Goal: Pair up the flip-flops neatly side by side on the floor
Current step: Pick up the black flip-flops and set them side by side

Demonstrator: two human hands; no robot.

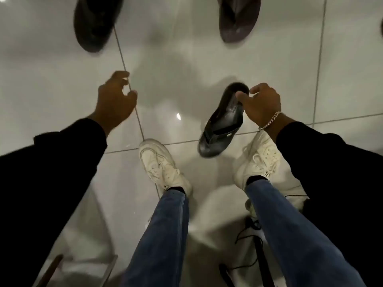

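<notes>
A black flip-flop is held by its heel in my right hand, toe tilted down toward my feet, just above the white tiled floor. My left hand hovers over the floor to the left, fingers curled apart, holding nothing. Another black flip-flop lies on the tiles at the top left, blurred. A brown flip-flop lies at the top middle, its strap showing. Both are cut off by the top edge.
My two white sneakers and blue jeans stand below the held flip-flop. A black cable trails on the floor at the lower right. A dark object shows at the right edge. Glossy white tiles surround everything.
</notes>
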